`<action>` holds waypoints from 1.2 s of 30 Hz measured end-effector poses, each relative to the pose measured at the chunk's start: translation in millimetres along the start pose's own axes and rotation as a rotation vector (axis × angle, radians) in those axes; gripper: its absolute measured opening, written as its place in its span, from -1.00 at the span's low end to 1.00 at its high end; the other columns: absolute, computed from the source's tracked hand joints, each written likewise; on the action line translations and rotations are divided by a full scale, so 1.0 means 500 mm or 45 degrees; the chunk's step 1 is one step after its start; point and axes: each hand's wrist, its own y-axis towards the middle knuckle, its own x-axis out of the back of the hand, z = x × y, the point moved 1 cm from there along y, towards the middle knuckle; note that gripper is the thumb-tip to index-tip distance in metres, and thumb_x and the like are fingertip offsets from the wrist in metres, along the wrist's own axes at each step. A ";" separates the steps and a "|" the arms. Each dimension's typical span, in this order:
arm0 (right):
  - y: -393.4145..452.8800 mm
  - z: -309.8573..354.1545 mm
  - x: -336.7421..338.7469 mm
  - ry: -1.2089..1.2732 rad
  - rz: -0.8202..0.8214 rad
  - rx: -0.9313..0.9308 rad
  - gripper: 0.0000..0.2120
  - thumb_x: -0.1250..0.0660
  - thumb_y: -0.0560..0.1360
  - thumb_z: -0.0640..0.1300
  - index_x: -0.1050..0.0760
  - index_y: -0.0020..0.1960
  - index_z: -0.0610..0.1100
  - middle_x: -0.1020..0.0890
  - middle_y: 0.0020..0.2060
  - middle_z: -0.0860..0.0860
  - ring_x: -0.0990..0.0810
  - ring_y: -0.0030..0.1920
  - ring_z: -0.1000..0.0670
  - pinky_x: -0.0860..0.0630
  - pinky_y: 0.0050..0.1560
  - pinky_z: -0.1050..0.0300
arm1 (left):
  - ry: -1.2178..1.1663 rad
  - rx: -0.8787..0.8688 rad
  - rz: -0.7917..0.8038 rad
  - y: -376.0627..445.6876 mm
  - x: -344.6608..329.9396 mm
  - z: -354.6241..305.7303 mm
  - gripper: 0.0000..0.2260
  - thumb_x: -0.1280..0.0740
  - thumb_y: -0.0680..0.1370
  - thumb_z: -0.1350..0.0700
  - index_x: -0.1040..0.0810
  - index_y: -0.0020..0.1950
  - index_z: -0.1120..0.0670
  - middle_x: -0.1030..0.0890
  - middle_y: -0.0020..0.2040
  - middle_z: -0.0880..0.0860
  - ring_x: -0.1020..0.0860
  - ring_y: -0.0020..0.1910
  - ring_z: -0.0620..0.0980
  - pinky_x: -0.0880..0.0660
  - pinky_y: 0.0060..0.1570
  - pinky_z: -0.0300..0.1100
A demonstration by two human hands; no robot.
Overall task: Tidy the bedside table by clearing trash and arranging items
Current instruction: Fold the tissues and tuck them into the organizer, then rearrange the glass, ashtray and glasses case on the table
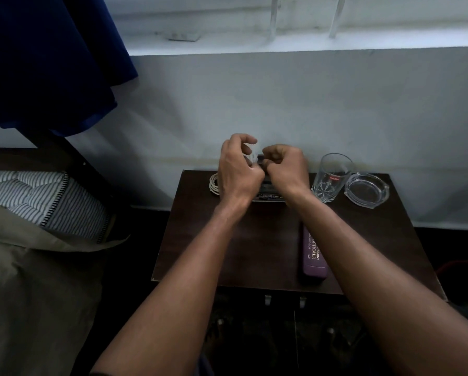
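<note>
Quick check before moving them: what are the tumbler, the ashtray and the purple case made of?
Tumbler: clear cut glass, with a star pattern at its base. Ashtray: thick clear glass, notched rim. Purple case: probably matte plastic or leatherette, with printed lettering.

Dark item [260,159] between hands unidentifiable (cable coil [214,183] half hidden)

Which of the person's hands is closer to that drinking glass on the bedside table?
Right. The right hand is just beside the drinking glass, on its left in the picture, with a small gap between them. The left hand is further off, beyond the right hand.
</note>
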 end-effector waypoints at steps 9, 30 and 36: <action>-0.027 -0.001 0.139 -0.471 -0.282 0.201 -0.57 -0.44 0.39 -0.31 -0.71 0.22 -0.08 -0.74 0.20 -0.07 -0.65 0.27 -0.14 -0.55 0.25 0.05 | -0.074 -0.048 0.305 -0.051 -0.062 -0.051 -0.77 -0.46 0.46 0.25 -0.62 0.04 -0.03 -0.70 -0.11 -0.08 -0.69 -0.15 -0.05 -0.64 -0.03 -0.14; 0.020 -0.153 0.280 0.216 -0.412 -0.175 -0.41 -0.69 0.10 -0.03 -0.57 0.08 -0.01 -0.69 -0.13 0.07 -0.70 -0.12 0.03 -0.66 -0.07 0.10 | -0.069 0.293 0.440 -0.067 -0.253 -0.117 -0.61 -0.38 0.53 0.28 -0.60 0.35 0.04 -0.64 -0.12 -0.16 -0.67 0.03 -0.02 -0.52 -0.02 -0.27; 0.019 -0.168 0.367 0.054 -0.599 -0.131 -0.37 -0.68 0.12 0.01 -0.58 0.14 0.02 -0.71 -0.07 0.09 -0.71 -0.06 0.00 -0.65 0.03 0.08 | 0.074 0.208 0.836 -0.122 -0.331 -0.122 -0.64 -0.41 0.56 0.17 -0.56 0.36 0.03 -0.72 0.18 0.03 -0.67 0.23 0.06 -0.56 0.30 -0.04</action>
